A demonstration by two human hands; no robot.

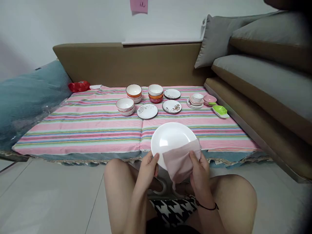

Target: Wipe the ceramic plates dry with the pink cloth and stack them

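A white plate is held up over my lap, tilted toward me. My left hand grips its lower left rim, thumb on the upper face. Over the plate's lower right part lies a pale pink cloth. My right hand pinches the cloth against the plate's right edge, with the thumb on top and the other fingers mostly hidden. Just beyond the plate, a flat patterned plate and a brown-flowered plate rest on the striped cloth.
Stacked bowls and more bowls stand farther back, left of another plate. On the right are small stacked dishes and a green leaf-shaped dish. Grey cushions rise at the right; a red package lies back left.
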